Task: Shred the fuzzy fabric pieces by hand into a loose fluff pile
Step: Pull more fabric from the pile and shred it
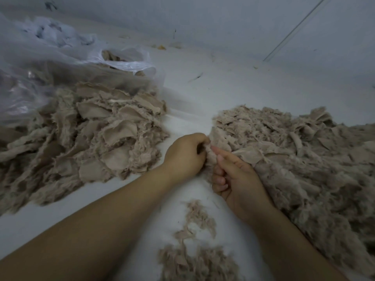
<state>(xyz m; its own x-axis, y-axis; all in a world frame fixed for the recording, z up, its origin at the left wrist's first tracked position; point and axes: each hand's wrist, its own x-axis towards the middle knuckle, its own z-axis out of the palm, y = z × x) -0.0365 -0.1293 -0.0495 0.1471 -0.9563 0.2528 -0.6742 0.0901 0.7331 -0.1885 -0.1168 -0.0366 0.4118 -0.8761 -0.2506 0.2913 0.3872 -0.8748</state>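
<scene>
Where the right pile [294, 155] ends, left hand [185, 154] and right hand [235, 175] both pinch one fuzzy scrap [209, 154]; bare white floor [182, 94] just left of it.

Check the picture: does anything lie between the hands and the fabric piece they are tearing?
Nothing visible does. The left hand and right hand both pinch the fabric piece directly, at the near edge of the right-hand pile.

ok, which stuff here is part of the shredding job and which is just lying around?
Job:
- left hand and right hand, both pinching one fabric piece
- left pile
- right pile
- fluff scraps

Lying about:
- plastic bag
- yellow bit
</scene>
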